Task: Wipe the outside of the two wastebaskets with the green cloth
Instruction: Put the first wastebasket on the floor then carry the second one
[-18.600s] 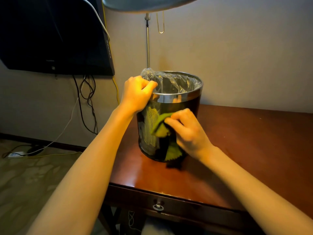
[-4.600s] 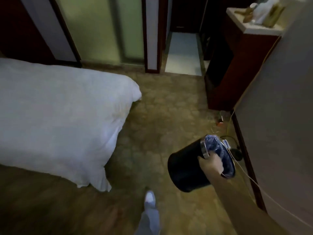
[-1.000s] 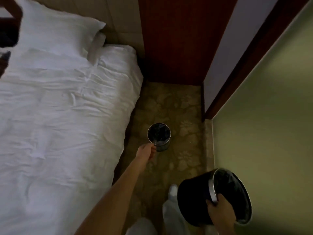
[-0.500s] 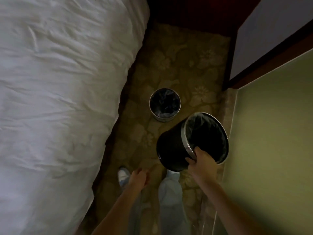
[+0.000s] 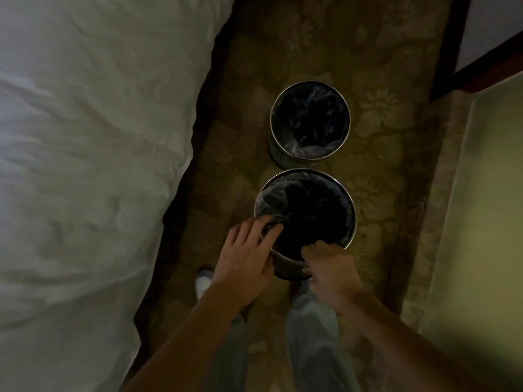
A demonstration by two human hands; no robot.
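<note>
carpet (image 5: 382,66), left hand (image 5: 243,258) spread on near wastebasket (image 5: 286,265), right hand (image 5: 331,267) gripping rim

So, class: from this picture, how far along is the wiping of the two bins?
Done: both bins stand upright on the carpet. In hand: the right hand grips the rim of the near bin; the left hand touches it. Left: the far bin, no hand on it; no cloth shows.

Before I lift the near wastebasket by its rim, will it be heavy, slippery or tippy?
Probably light: only a thin plastic liner shows inside the near wastebasket. Its metal rim looks smooth, with loose liner beside it, so the right hand could slip. Upright on soft carpet, it may tip if pushed high.
</note>
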